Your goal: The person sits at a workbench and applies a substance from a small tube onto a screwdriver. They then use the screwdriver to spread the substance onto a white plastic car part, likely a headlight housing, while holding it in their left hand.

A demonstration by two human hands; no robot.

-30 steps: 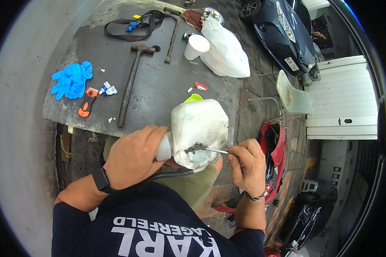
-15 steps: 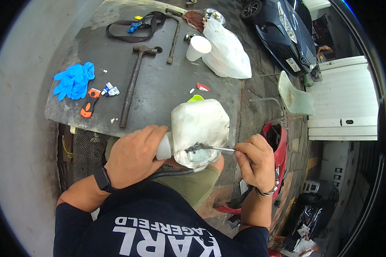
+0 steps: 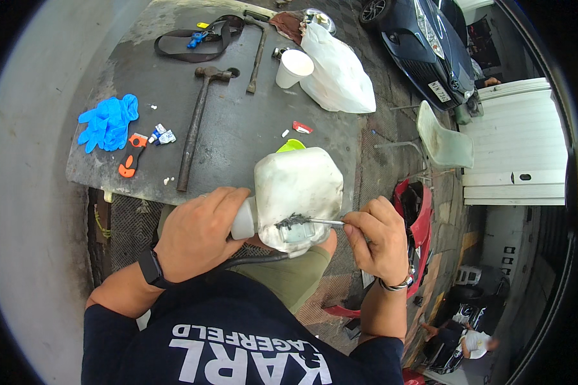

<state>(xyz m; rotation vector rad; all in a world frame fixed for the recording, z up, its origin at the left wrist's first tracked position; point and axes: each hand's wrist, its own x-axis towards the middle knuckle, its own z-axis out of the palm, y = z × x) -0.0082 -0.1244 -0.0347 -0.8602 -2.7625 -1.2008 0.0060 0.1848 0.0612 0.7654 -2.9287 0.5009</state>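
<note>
My left hand (image 3: 198, 232) is wrapped round the pale neck (image 3: 244, 221) of a white plastic container (image 3: 298, 176), which lies sideways over my lap at the table's near edge. Between the thumb and fingers of my right hand (image 3: 381, 247) is a slim metal rod-like tool (image 3: 327, 222); its exact kind is unclear. The tool's tip touches a rough dark grey smear (image 3: 293, 221) on the container's side. Just below the smear lies a smooth, pale translucent patch (image 3: 298, 233). A bright yellow-green item (image 3: 291, 145) sits partly hidden behind the container.
The dark table (image 3: 257, 122) bears a hammer (image 3: 196, 128), blue gloves (image 3: 109, 123), an orange-and-black cutter (image 3: 133, 155), small tubes (image 3: 162, 135), a white cup (image 3: 295, 68), a chisel-like bar (image 3: 257, 58), a strap (image 3: 192, 48) and a white bag (image 3: 337, 70). A chair (image 3: 444, 136) stands right.
My right hand and the tool have shifted slightly left. The container stays nearly still in my left hand. In the background at lower right, a person has come further into view.
</note>
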